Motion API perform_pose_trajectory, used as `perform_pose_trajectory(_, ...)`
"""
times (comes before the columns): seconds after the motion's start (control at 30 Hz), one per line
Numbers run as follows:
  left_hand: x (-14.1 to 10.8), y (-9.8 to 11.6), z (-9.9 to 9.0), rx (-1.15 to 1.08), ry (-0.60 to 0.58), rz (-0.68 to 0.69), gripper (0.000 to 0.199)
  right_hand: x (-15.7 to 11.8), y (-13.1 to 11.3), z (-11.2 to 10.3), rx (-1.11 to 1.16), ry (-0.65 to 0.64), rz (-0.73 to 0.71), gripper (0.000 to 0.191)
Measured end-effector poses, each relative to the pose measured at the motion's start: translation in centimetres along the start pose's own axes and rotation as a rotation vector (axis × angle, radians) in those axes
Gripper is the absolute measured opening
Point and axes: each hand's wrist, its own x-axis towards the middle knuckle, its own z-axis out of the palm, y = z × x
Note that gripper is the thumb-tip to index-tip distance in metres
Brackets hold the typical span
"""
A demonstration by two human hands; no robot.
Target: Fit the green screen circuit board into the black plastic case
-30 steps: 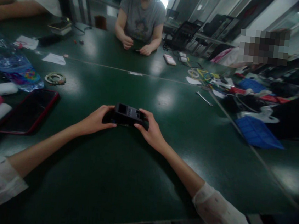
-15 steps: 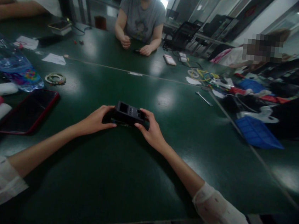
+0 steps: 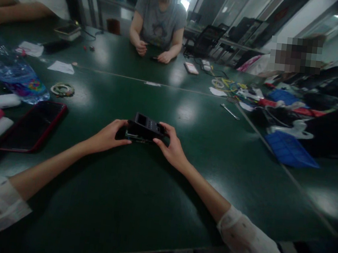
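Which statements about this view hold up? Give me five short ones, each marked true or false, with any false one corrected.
1. The left hand and the right hand are both on the black device. True.
2. The device is closed flat. False: its top part is tilted, with a gap showing beneath its left end.
3. The wrench lies to the right of the device in the picture. True.
4. The right hand is holding the wrench. False: the wrench lies on the table, apart from both hands.
5. A plastic bottle is at the picture's left edge. True.
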Motion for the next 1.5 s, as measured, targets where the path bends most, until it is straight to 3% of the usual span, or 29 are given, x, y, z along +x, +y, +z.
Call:
perform_pose_trajectory(0.77,-0.2,-0.1,-0.3,-0.005,-0.019,0.044,0.07,0.1,0.0,0.0,0.041,0.106,0.007,0.053)
perform_pose_trajectory(1.27,-0.3,0.2,-0.6,-0.032,-0.055,0.026,0.072,0.7,1.3,-0.7,0.025,0.28,0.018,0.055)
perform_pose_trajectory(1.5,-0.3,0.3,-0.7,-0.041,-0.076,0.009,0.072,1.0,2.6,-1.7,-0.16,0.424,0.055,0.051)
